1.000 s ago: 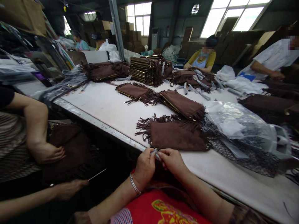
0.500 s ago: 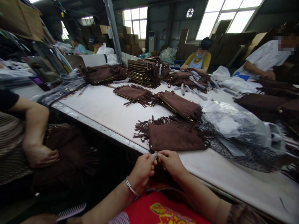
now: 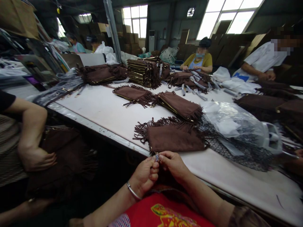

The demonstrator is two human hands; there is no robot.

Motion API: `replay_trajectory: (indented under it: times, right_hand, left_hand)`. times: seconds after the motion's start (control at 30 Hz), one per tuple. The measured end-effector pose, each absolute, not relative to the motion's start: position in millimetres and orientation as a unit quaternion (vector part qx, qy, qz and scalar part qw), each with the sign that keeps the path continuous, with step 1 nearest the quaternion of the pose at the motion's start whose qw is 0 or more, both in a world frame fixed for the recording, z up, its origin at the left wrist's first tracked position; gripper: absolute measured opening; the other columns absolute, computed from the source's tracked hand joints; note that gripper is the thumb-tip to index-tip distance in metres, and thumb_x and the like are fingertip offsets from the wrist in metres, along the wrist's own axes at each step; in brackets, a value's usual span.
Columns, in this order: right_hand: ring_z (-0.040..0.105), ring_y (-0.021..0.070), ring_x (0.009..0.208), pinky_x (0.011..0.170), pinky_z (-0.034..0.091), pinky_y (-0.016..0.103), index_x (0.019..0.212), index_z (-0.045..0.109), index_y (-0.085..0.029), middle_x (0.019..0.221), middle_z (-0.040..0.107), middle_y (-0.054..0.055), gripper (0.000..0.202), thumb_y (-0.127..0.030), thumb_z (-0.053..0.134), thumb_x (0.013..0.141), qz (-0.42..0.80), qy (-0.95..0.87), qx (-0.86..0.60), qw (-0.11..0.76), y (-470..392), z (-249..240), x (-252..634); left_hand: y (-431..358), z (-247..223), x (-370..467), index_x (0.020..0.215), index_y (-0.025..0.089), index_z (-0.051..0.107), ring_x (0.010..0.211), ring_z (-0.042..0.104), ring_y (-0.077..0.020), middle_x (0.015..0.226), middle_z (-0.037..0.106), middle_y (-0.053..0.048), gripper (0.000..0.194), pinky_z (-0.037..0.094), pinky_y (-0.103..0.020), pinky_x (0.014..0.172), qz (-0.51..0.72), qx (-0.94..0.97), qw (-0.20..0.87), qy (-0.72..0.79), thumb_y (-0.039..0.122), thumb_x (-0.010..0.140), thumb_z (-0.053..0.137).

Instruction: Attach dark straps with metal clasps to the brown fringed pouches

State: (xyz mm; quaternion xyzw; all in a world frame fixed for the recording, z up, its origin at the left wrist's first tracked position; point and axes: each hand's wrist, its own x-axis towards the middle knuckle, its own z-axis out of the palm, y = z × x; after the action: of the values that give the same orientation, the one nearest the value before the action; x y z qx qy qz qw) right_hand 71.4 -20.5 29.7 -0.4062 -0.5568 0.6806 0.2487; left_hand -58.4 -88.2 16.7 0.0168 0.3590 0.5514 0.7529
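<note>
While we're pinching the small metal clip (image 3: 156,156) between left hand (image 3: 144,175) and right hand (image 3: 174,164) fingers, we're keeping the fringed bag (image 3: 175,138) flat on the bench (image 3: 113,110).

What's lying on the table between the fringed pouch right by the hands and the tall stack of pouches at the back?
In the head view, two more brown fringed pouches lie between the near pouch and the stack, with bare white table around them.
</note>
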Motion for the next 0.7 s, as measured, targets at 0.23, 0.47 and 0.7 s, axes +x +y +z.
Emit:
replay_trajectory:
  times: [0.23,0.47,0.7]
  right_hand:
    - [0.044,0.0078,0.051,0.05,0.037,0.021,0.088,0.072,-0.014,0.07,0.065,0.001,0.029,-0.039,0.062,0.076,0.677,-0.579,-0.388,0.236,-18.0,32.7,72.7]
    - [0.047,0.0086,0.054,0.053,0.038,0.022,0.091,0.072,-0.015,0.074,0.067,0.002,0.027,-0.034,0.06,0.077,0.665,-0.593,-0.393,0.227,-18.1,36.0,70.9]
    - [0.05,0.0107,0.056,0.053,0.04,0.022,0.087,0.075,-0.016,0.074,0.069,0.002,0.026,-0.03,0.056,0.076,0.627,-0.615,-0.43,0.211,-21.8,41.4,64.3]
  left_hand:
    - [-89.4,19.6,-62.0,0.09,0.016,0.05,0.037,0.024,0.0011,0.058,0.037,0.008,0.007,0.013,-0.008,0.035,0.535,-0.013,0.78,0.324,0.021,0.087,0.054]
    - [-91.3,17.0,-63.8,0.088,0.016,0.05,0.037,0.025,0.0015,0.057,0.036,0.009,0.007,0.013,-0.007,0.035,0.524,-0.039,0.806,0.274,0.022,0.089,0.053]
    - [-93.8,13.8,-65.6,0.085,0.015,0.051,0.037,0.027,0.0016,0.057,0.037,0.009,0.011,0.014,-0.007,0.035,0.517,-0.044,0.809,0.277,0.024,0.089,0.054]
